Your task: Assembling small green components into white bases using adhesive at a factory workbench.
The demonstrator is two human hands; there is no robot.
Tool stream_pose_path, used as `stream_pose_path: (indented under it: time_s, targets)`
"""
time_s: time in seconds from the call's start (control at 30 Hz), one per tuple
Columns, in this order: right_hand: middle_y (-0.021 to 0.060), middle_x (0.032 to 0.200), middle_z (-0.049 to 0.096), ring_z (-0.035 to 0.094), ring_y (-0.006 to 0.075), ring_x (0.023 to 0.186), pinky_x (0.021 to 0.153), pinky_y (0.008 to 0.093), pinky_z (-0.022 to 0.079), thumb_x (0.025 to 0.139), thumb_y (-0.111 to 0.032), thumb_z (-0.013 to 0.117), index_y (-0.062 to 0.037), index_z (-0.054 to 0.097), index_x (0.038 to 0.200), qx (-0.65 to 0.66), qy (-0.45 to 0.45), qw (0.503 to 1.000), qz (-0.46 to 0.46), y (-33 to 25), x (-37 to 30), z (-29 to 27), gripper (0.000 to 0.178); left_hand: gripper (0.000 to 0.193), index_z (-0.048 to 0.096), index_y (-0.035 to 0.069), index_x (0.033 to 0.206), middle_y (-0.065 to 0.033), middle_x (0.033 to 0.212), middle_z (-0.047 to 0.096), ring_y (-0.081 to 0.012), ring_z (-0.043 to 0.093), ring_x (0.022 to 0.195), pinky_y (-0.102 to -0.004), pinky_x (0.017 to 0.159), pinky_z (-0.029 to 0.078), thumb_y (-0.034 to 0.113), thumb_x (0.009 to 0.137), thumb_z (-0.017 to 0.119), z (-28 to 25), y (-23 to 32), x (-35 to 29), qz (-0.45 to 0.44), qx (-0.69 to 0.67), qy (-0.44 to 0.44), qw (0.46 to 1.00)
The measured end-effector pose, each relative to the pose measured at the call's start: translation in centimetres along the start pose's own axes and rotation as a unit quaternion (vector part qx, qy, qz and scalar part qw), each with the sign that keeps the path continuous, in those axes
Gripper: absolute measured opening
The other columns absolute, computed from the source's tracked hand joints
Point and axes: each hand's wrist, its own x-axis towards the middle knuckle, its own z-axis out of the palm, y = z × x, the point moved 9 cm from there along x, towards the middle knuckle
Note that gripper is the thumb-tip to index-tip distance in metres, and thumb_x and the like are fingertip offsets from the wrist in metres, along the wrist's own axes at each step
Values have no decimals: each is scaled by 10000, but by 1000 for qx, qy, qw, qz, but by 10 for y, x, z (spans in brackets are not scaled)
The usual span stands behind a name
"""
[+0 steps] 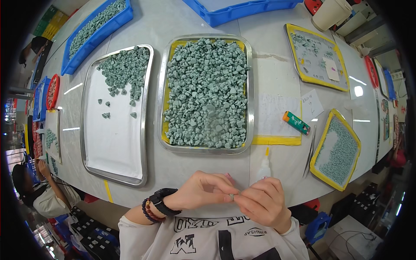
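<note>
Close to my body, my left hand (203,190) and my right hand (265,203) meet fingertip to fingertip. Between them is a small grey-green piece (231,197), mostly covered by the fingers, which both hands pinch. Something pink (228,176) shows behind my left fingers; its kind I cannot make out. Just beyond my right hand is a white squeeze bottle (264,168) with a yellow nozzle tip, its lower part hidden by the hand. In front of my hands, a metal tray (161,130) is heaped with similar grey-green pieces.
Left stands a white-lined metal tray (115,147) with pieces at its far end. Rightward lie an orange-and-green lighter (296,123), tweezers (310,151), a yellow-edged tray (325,149) of tiny pieces and another yellow-edged tray (312,79). Blue bins (125,16) stand farther back. A co-worker (47,195) sits left.
</note>
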Motion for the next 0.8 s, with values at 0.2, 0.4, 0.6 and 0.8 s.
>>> stream_pose_path:
  time_s: [0.2, 0.4, 0.6, 0.8]
  targets:
    - [-9, 851, 587, 546, 175, 723, 678, 328, 419, 606, -40, 728, -87, 669, 861, -9, -11, 1000, -22, -3, -1, 3, 266, 230, 678, -22, 991, -119, 1029, 630, -160, 584, 966, -268, 833, 484, -120, 786, 643, -1, 0, -2, 2, 17, 5, 1000]
    - [0, 830, 592, 561, 196, 727, 672, 332, 425, 592, -19, 740, -89, 667, 840, 49, 36, 997, 41, 8, 1, -2, 268, 250, 665, -27, 1021, -120, 1054, 635, -172, 604, 969, -287, 868, 488, -125, 793, 633, 1, -8, -3, -34, -98, 9, 995]
    - [12, 811, 603, 575, 212, 740, 672, 331, 426, 580, -14, 756, -81, 661, 800, 87, 49, 991, 93, 14, 3, -4, 250, 249, 657, -28, 1039, -112, 1059, 645, -165, 603, 981, -303, 901, 483, -114, 807, 626, 0, -2, -4, 5, -83, 33, 996]
    - [28, 829, 634, 596, 221, 764, 680, 334, 438, 581, -11, 756, -72, 654, 781, 80, 40, 989, 121, 17, 3, -3, 233, 236, 666, -15, 1030, -95, 1049, 656, -166, 594, 1001, -309, 899, 478, -103, 817, 615, 4, 15, -1, 104, 8, -7, 995]
